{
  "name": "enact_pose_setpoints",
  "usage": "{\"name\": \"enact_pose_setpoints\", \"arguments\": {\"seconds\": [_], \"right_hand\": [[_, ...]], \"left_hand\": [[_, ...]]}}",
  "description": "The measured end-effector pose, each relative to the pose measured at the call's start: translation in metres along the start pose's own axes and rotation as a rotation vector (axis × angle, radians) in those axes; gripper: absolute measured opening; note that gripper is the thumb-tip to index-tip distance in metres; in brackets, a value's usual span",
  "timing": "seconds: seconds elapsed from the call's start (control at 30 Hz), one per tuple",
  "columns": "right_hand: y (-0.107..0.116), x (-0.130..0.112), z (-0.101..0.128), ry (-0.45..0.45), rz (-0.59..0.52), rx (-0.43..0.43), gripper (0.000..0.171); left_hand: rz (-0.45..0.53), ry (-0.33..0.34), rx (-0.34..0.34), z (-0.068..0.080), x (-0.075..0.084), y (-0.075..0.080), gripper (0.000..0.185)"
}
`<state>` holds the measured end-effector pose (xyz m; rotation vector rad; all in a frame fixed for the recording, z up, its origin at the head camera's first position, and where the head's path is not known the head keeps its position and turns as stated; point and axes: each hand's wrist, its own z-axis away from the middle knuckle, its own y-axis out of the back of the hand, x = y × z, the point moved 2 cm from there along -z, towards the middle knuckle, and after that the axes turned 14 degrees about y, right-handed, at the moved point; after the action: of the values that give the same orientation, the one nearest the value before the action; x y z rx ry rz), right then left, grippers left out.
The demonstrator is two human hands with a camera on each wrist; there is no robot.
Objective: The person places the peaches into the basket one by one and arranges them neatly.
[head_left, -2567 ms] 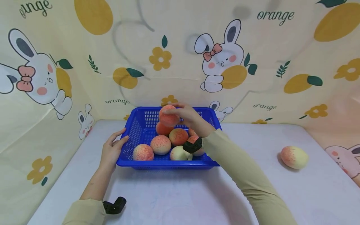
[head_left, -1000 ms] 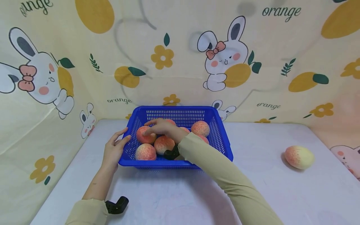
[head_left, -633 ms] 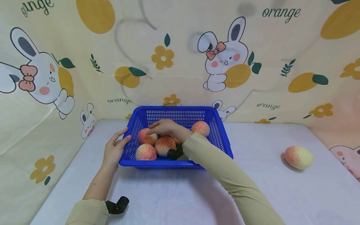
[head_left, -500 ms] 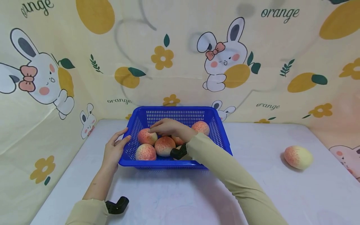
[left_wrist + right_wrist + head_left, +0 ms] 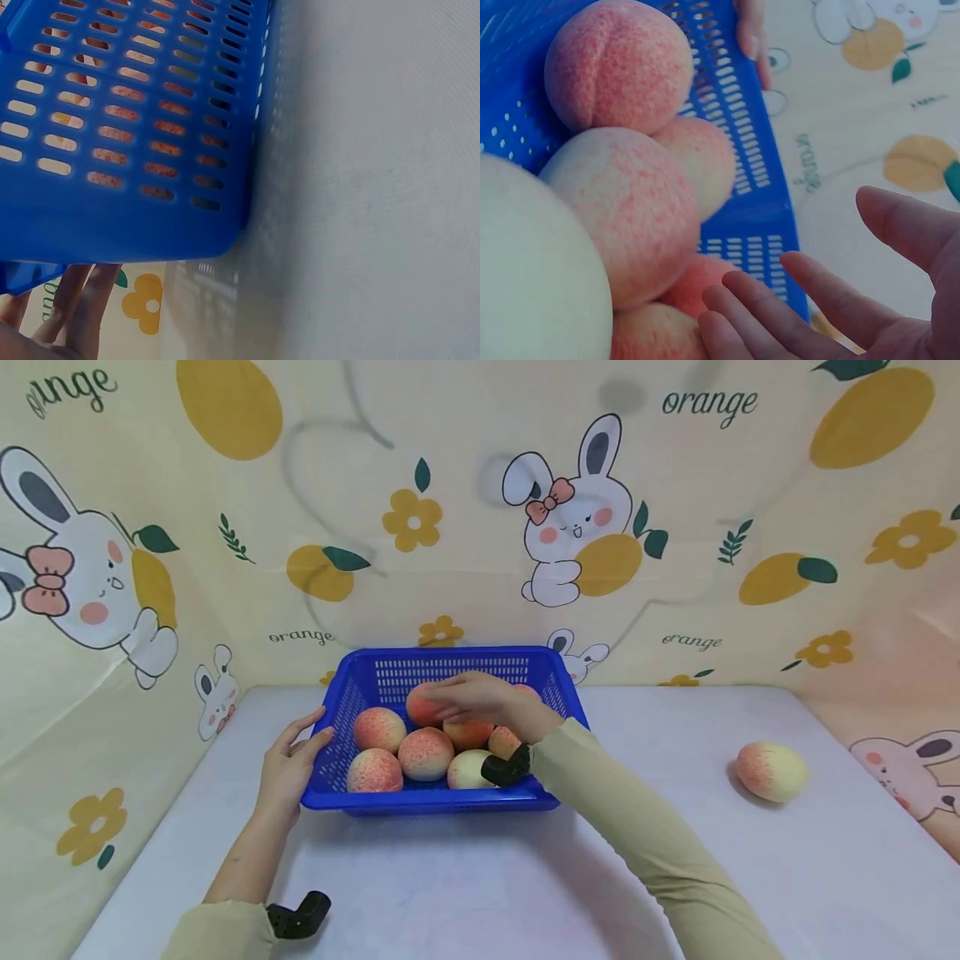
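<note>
Several peaches [image 5: 425, 753] lie just under open right grip [image 5: 480, 697], in basket [image 5: 431, 797].

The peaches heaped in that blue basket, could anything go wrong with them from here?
Possibly. The peaches lie heaped in the blue basket, and the right hand hovers open above the heap, so a nudge might set one rolling over the low rim. The left hand only rests against the basket's left side, so a push could slide the basket across the table. One loose peach lies far right on the table and might roll off.
</note>
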<state>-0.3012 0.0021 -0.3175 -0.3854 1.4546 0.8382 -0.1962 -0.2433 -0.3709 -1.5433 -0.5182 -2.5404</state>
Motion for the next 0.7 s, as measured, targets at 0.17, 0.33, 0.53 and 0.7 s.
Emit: {"name": "enact_pose_setpoints", "arguments": {"seconds": [0.17,0.33,0.53,0.7], "right_hand": [[0.015,0.004,0.012,-0.006,-0.043,0.064,0.045],[0.026,0.005,0.026,0.01,-0.098,0.078,0.044],[0.038,0.004,0.044,0.021,-0.113,0.126,0.042],[0.047,0.004,0.058,0.034,-0.103,0.146,0.044]], "left_hand": [[-0.003,0.004,0.002,0.0,0.001,-0.002,0.057],[0.004,0.008,-0.005,0.0,0.001,-0.003,0.057],[-0.013,0.01,0.002,0.001,0.001,-0.003,0.057],[-0.017,0.012,0.006,0.001,0.0,-0.002,0.058]]}}
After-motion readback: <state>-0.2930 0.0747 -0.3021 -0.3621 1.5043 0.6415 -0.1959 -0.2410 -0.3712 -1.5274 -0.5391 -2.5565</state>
